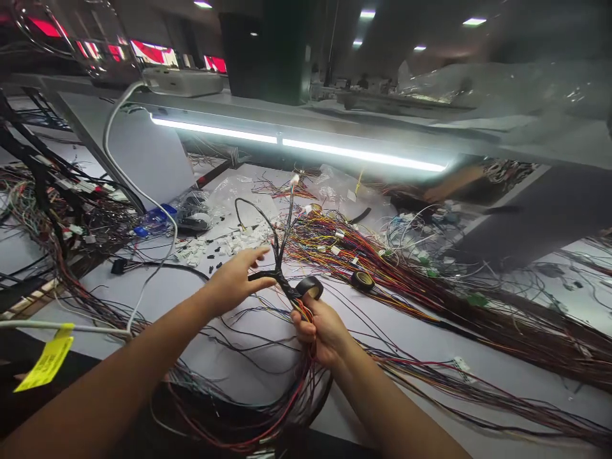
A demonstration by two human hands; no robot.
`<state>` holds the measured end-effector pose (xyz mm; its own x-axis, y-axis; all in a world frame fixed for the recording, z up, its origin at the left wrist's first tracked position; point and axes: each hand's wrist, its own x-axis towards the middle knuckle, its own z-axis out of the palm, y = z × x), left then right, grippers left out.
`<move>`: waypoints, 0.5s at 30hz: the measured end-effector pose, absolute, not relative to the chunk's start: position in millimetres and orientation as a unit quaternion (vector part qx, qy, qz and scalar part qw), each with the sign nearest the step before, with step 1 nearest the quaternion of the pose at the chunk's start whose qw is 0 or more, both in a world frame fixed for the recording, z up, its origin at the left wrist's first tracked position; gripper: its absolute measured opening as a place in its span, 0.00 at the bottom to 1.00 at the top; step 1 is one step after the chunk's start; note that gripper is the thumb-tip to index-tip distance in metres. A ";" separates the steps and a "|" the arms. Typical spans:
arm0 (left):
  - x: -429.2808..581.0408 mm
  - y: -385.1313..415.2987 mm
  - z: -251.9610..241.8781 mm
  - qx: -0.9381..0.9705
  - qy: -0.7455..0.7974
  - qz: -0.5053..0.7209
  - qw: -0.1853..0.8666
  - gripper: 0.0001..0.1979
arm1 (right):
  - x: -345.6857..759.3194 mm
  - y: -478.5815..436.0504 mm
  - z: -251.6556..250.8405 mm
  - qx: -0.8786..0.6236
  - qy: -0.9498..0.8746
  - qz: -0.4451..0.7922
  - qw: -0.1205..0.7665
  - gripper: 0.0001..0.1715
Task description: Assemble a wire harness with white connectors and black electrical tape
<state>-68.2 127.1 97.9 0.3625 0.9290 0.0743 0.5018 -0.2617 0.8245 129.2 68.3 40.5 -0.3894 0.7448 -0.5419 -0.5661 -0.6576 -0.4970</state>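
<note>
One wire harness (285, 288): above white tabletop (392, 322), branches (277, 252) upright.
Right hand (322, 328): fingers clenched round the harness, black tape roll (306, 285) also in grip.
Left hand (234, 278): fingers parted, beside the branches; contact unclear.
Second tape roll (362, 281): beside the wire bundle (329, 245).

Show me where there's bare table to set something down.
Bare table shows between the big bundle and the lower wires, right of the right hand; a smaller patch lies between the white cable and left forearm. Crowded: beyond the left hand, with loose connectors, and far left, under tangled wires.
</note>
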 end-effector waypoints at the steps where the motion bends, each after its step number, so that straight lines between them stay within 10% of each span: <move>1: -64.0 118.8 97.9 0.731 0.506 0.333 0.313 0.15 | 127.5 70.6 41.2 -0.391 -0.121 0.805 0.430 0.19; 4: -47.7 89.8 89.9 0.705 0.521 0.357 0.324 0.13 | 122.4 71.3 43.5 -0.413 -0.147 0.747 0.499 0.20; 11: -7.4 76.0 55.8 0.381 0.410 0.428 0.710 0.19 | 113.0 54.3 51.4 -0.408 -0.237 0.692 0.546 0.30; 15: -6.3 84.4 58.0 0.365 0.359 0.476 0.715 0.13 | 119.3 59.4 50.6 -0.375 -0.163 0.812 0.418 0.15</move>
<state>-6.3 84.4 58.0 0.2880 0.9432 -0.1654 -0.4186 0.2794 0.8641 119.3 59.4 50.6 -0.3708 0.7999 -0.4720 -0.5558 -0.5982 -0.5772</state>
